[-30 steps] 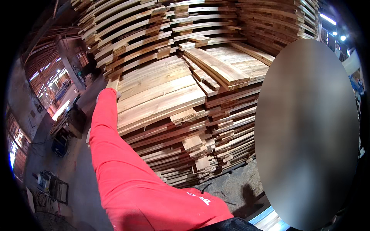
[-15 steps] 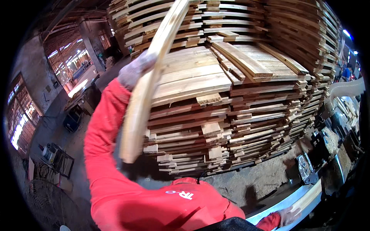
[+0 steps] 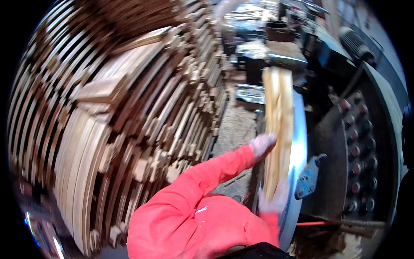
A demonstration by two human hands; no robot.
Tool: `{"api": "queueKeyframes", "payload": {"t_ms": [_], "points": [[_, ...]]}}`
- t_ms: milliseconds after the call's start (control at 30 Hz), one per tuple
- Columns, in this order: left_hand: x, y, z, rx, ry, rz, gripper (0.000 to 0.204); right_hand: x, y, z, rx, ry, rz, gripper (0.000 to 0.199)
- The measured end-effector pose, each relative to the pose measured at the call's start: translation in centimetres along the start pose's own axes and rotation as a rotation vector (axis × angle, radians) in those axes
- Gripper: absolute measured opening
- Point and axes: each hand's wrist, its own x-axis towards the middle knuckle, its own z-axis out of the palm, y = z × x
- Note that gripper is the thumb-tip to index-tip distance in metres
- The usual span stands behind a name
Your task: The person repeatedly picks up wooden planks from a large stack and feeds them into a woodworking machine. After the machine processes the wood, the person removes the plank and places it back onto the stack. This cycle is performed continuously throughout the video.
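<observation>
Long pale wooden boards [image 3: 278,112] lie lengthwise along a shiny metal machine bed [image 3: 298,138], pointing away from me; blur makes their number hard to tell. My left hand [image 3: 263,146], in a pale glove, grips their left edge about midway along. At the near end my right hand [image 3: 274,198], also gloved, is closed around the boards, its fingers smeared by motion. The far end of the boards lies before the dark machine parts.
Tall stacks of lumber [image 3: 82,155] fill the left side. To the right stands a control panel [image 3: 362,151] with rows of knobs, and a blue metal bracket [image 3: 308,178] sits beside the bed. A motor [image 3: 355,45] is at far right. Sawdust covers the floor [image 3: 239,129] between.
My view has swung right, from the lumber stacks to the machine. The board raised in my left hand has come down onto the bed, where my right hand was holding another board.
</observation>
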Motion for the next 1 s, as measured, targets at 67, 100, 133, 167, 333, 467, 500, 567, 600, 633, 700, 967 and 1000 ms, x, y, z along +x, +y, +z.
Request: {"api": "queueKeyframes", "payload": {"t_ms": [67, 100, 133, 167, 333, 467, 500, 567, 600, 633, 700, 967, 1000], "points": [[-1.7, -2.3, 2.8, 0.384, -0.167, -0.223, 0.042, -7.3, -0.5, -5.3, -0.242, -0.110, 0.158, 0.079], [-3.6, -1.3, 3.6, 0.535, -0.254, -0.281, 0.044, -9.7, -0.4, -6.8, -0.286, -0.122, 0.179, 0.080], [-4.5, 0.1, 3.7, 0.571, -0.356, -0.401, 0.046, -11.5, 0.2, -7.8, -0.321, -0.130, 0.183, 0.080], [-4.5, 1.2, 3.4, 0.632, -0.318, -0.293, 0.049, -12.2, 0.9, -7.9, -0.343, -0.117, 0.183, 0.081], [-4.7, 14.1, -2.1, 0.839, 0.008, 0.284, 0.052, -0.8, -0.4, -3.1, -0.251, 0.112, 0.163, 0.083], [-7.9, 26.8, -10.4, 1.272, 0.301, 0.566, 0.041, 10.9, 3.1, 7.4, -0.424, 0.330, 0.303, 0.075], [-10.3, 29.8, -12.2, 1.293, 0.456, 0.517, 0.043, 13.4, 4.5, 9.7, -0.360, 0.346, 0.298, 0.075], [-15.9, 35.1, -17.0, 1.533, 0.598, 0.340, 0.057, 18.0, 4.5, 12.4, -0.298, 0.289, 0.291, 0.076], [-19.3, 36.8, -20.3, 1.680, 0.646, 0.385, 0.071, 19.4, 3.3, 12.7, -0.307, 0.219, 0.301, 0.077], [-22.3, 38.6, -20.8, 1.768, 0.729, 0.107, 0.081, 20.6, 2.6, 12.1, -0.228, 0.111, 0.439, 0.080], [-26.8, 40.0, -24.5, 1.477, 0.442, -0.145, 0.103, 19.3, 3.2, 11.9, -0.267, 0.007, 0.397, 0.084], [-27.6, 38.1, -28.6, 2.072, 0.370, -0.419, 0.136, -4.5, 0.8, -0.3, -0.338, -0.218, 0.291, 0.077], [-25.5, 38.0, -29.6, 2.086, 0.189, -0.404, 0.134, -8.3, 1.2, -1.3, -0.386, -0.183, 0.275, 0.075]]}}
